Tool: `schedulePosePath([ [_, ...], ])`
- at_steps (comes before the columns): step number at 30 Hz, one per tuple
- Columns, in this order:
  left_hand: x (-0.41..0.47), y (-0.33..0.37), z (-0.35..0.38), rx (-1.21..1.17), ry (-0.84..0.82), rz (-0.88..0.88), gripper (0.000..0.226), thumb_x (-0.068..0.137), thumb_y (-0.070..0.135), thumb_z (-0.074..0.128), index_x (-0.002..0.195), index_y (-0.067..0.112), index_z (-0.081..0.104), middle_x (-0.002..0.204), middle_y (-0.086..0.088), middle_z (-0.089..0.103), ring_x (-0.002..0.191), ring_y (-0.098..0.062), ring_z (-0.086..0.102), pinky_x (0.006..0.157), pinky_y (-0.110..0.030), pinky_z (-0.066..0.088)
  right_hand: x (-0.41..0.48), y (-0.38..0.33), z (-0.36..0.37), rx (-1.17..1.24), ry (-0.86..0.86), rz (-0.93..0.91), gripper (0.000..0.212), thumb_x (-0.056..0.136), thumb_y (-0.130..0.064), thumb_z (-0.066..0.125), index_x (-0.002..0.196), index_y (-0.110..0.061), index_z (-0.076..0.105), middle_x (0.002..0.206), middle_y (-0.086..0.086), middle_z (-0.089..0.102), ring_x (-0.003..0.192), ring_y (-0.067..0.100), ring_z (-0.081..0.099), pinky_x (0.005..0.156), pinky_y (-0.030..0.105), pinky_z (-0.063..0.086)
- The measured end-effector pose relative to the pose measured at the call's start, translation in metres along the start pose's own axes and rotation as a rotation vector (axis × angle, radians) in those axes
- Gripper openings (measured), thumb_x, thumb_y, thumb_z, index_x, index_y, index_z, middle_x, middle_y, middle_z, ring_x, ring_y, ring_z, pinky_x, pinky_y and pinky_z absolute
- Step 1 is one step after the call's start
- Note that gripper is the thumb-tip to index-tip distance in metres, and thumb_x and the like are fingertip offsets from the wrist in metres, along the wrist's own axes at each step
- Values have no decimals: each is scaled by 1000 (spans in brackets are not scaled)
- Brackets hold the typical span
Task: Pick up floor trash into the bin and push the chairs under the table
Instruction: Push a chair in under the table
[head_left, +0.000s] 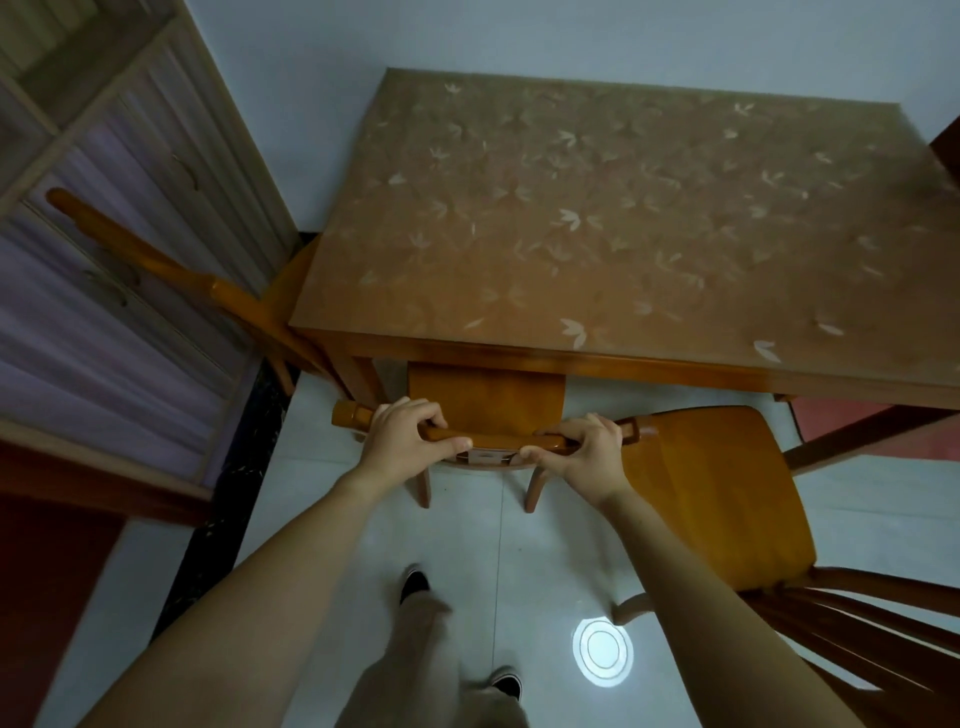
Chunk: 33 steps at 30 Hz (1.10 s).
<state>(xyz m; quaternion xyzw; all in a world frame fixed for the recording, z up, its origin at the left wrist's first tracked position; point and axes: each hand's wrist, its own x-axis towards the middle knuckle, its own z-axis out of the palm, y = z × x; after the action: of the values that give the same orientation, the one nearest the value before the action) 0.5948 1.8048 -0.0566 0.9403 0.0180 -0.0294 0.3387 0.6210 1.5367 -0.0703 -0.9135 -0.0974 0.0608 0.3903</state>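
A wooden chair (485, 402) stands at the near edge of the wooden table (597, 218), most of its seat tucked beneath the tabletop. My left hand (402, 439) grips the chair's top rail near its left end. My right hand (584, 447) grips the same rail near its right end. A second wooden chair (722, 499) stands to the right, its seat out on the floor and its back toward the lower right. A third chair (244, 301) sits at the table's left side against the corner. No trash or bin is in view.
The floor (467, 530) is pale glossy tile with a round light reflection (602, 649). A wooden-framed cabinet (104, 234) lines the left wall. My feet stand just behind the gripped chair. A red surface (852, 421) shows at the right under the table.
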Motion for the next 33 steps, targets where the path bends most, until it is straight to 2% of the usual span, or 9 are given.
schedulePosePath([
  [6,34,-5,-8,-2,-12,-6,51,62,77,58,68,27,55,76,15,57,81,-7,49,77,-32,31,32,-5,-2,-4,-14,65,47,68,-71,66,92,-32,74,85,-14,62,100,14,41,96,38,27],
  [10,50,-8,-14,5,-6,2,53,62,77,57,69,25,55,74,15,56,80,-8,50,80,-34,34,46,-15,-3,-13,12,66,36,73,-57,75,93,-28,74,81,-16,58,96,11,42,98,38,26],
  [16,68,-13,-22,10,-21,19,51,64,77,59,68,26,53,73,17,55,78,-4,48,76,-31,31,64,-10,1,-12,-17,73,46,66,-83,58,85,-42,67,82,-17,63,96,13,52,102,46,31],
  [21,80,-17,-23,30,-24,22,49,64,75,62,68,27,54,73,17,55,78,-4,48,76,-32,34,73,-14,2,-18,-32,96,44,66,-81,59,83,-41,68,84,-18,63,99,14,50,102,42,29],
  [26,79,-15,-28,53,-65,29,51,63,79,53,71,29,54,77,17,56,83,-8,50,80,-33,36,72,-18,1,-52,-46,125,55,62,-91,52,83,-42,68,86,-17,65,101,19,51,98,43,33],
  [28,78,-14,-31,74,-91,39,49,66,79,52,73,31,54,79,19,55,85,-9,50,80,-32,35,71,-22,-1,-62,-68,149,60,62,-90,51,82,-37,70,86,-15,65,101,20,49,98,44,33],
  [30,76,-14,-33,105,-111,60,42,72,74,55,76,33,54,81,18,54,86,-9,50,78,-31,33,68,-31,-2,-78,-94,187,54,66,-83,57,87,-35,70,91,-13,65,107,22,46,100,46,33],
  [31,75,-13,-34,125,-119,77,37,75,71,57,79,34,55,83,18,55,87,-10,51,79,-31,33,65,-36,-3,-89,-103,193,48,70,-76,61,94,-35,70,96,-13,65,111,23,45,102,47,33],
  [33,73,-9,-39,157,-130,128,31,83,61,58,91,31,60,92,16,59,95,-12,55,84,-32,35,59,-47,-4,-125,-84,155,51,78,-65,64,114,-29,68,110,-11,65,118,22,47,108,47,31],
])
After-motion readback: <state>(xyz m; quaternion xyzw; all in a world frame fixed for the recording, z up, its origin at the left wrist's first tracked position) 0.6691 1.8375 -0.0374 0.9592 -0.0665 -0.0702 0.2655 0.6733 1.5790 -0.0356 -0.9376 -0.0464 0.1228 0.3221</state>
